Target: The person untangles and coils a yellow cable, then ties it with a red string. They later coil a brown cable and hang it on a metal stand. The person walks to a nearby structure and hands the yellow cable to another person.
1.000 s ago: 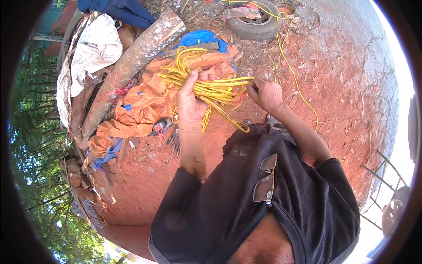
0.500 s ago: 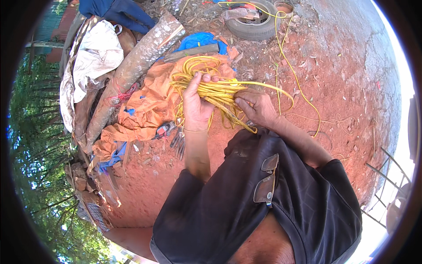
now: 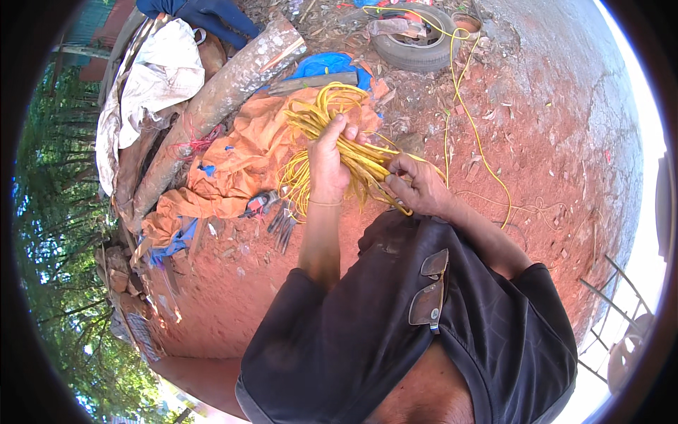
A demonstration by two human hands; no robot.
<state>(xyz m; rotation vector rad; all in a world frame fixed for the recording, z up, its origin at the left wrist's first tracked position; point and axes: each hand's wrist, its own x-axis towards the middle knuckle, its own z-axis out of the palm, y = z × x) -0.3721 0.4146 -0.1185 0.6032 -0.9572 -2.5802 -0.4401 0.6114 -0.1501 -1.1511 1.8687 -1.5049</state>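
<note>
A thick bundle of looped yellow cable (image 3: 360,160) lies across my two hands in front of my chest. My left hand (image 3: 330,157) is wrapped round the middle of the bundle, thumb on top. At the bundle's right end, my right hand (image 3: 421,185) has its fingers bent in and pinches the yellow strands. Loose loops hang below the left hand and stick up beyond it. A single yellow strand (image 3: 466,106) runs along the ground from the far tyre toward my right hand.
Beyond the bundle an orange tarp (image 3: 240,159) lies crumpled beside a thick log (image 3: 212,106) and a white sack (image 3: 166,71). Pliers-like hand tools (image 3: 282,230) and a grey-and-red power tool (image 3: 261,203) rest on the red soil. A tyre (image 3: 417,49) lies at the back.
The strand that looped out to the right above my right hand has been drawn in toward the bundle. Both hands keep their hold while the view shifts slightly.
</note>
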